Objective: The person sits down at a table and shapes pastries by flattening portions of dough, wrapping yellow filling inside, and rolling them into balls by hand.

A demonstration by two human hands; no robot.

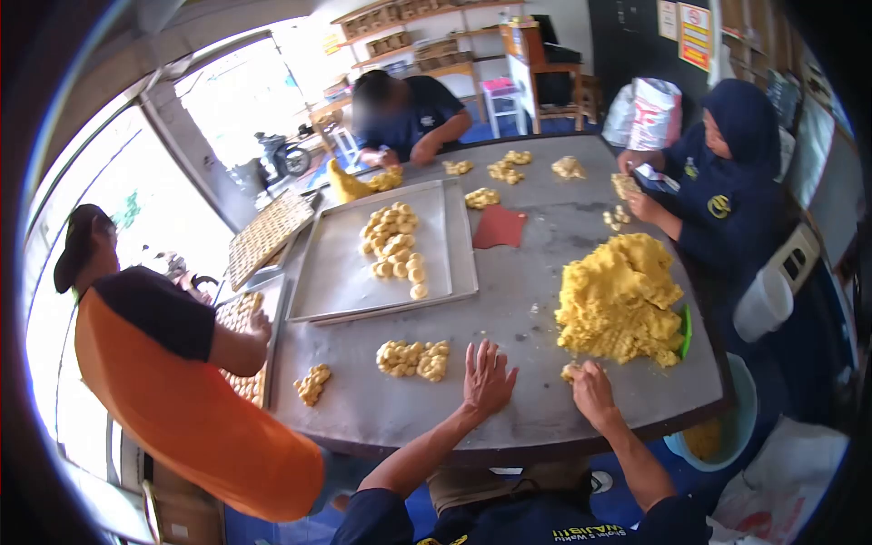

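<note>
My left hand (489,377) is held over the grey tabletop (518,313) near its front edge, fingers spread and palm down. I cannot tell whether anything lies under the palm. Close to the big yellow dough mound (618,295), my right hand (594,392) is closed on a small piece of dough (569,372) that shows at the fingertips. Left of my left hand sits a cluster of small dough balls (413,360). Farther left is a smaller dough cluster (313,385).
A large metal tray (327,263) holds several round dough balls. Beyond it lie a red scraper-like sheet (499,227) and more dough clusters. Co-workers stand at the left (173,363), far side (413,113) and right (727,182). A blue bucket (747,409) stands below the right corner.
</note>
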